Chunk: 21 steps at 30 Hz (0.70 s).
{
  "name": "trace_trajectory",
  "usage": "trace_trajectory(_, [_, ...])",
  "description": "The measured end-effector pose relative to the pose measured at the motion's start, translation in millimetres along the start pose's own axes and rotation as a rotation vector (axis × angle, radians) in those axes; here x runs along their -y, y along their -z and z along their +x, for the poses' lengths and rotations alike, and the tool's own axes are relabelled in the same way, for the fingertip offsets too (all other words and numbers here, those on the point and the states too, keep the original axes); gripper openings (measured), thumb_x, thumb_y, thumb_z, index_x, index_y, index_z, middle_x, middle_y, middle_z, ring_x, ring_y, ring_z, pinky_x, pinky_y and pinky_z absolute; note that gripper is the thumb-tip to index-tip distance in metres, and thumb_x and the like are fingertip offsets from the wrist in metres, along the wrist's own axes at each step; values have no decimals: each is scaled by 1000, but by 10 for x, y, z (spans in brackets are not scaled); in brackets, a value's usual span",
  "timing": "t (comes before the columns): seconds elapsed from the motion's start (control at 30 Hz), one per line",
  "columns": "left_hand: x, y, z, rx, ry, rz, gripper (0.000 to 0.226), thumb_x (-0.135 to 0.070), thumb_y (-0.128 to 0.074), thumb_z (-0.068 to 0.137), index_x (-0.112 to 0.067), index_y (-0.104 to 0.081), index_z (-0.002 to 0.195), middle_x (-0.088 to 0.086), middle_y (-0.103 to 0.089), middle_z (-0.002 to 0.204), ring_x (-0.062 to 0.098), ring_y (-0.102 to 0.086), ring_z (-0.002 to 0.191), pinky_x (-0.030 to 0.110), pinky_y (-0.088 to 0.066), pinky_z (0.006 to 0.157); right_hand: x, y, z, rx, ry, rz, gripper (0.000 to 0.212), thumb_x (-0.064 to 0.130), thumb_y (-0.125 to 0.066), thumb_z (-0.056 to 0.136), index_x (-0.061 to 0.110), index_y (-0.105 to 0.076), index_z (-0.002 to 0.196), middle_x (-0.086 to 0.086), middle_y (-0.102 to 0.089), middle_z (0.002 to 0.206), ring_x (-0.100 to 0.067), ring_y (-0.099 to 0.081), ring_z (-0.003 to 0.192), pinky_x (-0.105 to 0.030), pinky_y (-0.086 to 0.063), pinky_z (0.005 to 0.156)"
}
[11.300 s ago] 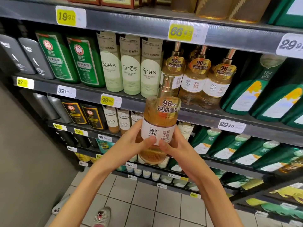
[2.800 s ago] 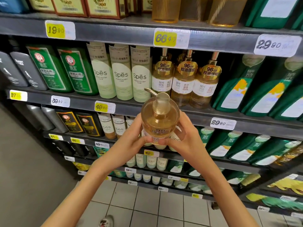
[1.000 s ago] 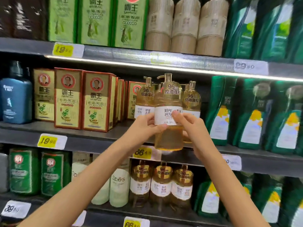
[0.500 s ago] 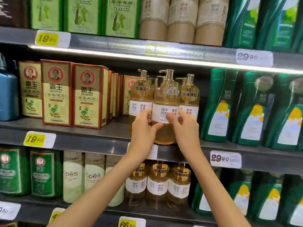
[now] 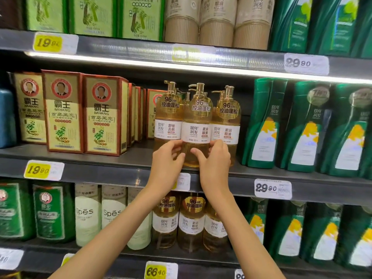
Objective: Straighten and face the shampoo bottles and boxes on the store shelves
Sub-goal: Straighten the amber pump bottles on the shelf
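- The middle amber pump bottle (image 5: 196, 117) stands upright at the front of the middle shelf (image 5: 100, 172), its white label facing us.
- It sits between two matching bottles, the left amber bottle (image 5: 168, 117) and the right amber bottle (image 5: 228, 117), close against both.
- Our left hand (image 5: 168, 160) grasps its lower left side, fingers curled behind and thumb on the front.
- Our right hand (image 5: 216, 162) grasps the lower right side, thumb laid across the ribbed front.
- Red-edged boxes (image 5: 84, 113) stand further left on the same shelf and green bottles (image 5: 263, 125) to the right.
- On the shelf below we see three more amber bottles (image 5: 191, 218) beside pale Spes bottles (image 5: 88, 214).
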<state>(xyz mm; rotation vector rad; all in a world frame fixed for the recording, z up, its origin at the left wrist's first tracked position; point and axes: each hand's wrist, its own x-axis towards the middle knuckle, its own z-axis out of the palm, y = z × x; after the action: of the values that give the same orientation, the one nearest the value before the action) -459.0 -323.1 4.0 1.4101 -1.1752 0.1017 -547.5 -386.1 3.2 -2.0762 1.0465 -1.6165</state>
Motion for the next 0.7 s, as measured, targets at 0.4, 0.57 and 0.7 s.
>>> trace_trajectory(0.4, [71, 225, -25, 21, 104, -59, 30, -8, -53, 90, -14, -59, 120, -3, -64, 113, 5, -58, 102, 19, -41, 91, -51, -75, 2, -3, -22, -215, 40, 35, -63, 87, 6, -54, 113, -7, -61, 109, -19, -57, 102, -17, -29, 73])
trace_trajectory(0.57, [101, 301, -74, 8, 122, -53, 28, -9, -53, 91, -16, -60, 117, -7, -63, 108, 1, -58, 97, 18, -41, 88, -64, -121, 38, -8, -44, -260, 38, 35, -63, 87, 5, -58, 110, -9, -64, 105, -21, -61, 98, -21, -36, 71])
trace_trajectory(0.7, [83, 331, -79, 11, 141, -64, 27, -9, -53, 91, -16, -60, 117, -6, -63, 109, 3, -58, 100, 18, -41, 88, -76, -116, 33, -20, -26, -267, 39, 37, -63, 88, 5, -58, 110, -8, -64, 104, -22, -61, 97, -21, -35, 69])
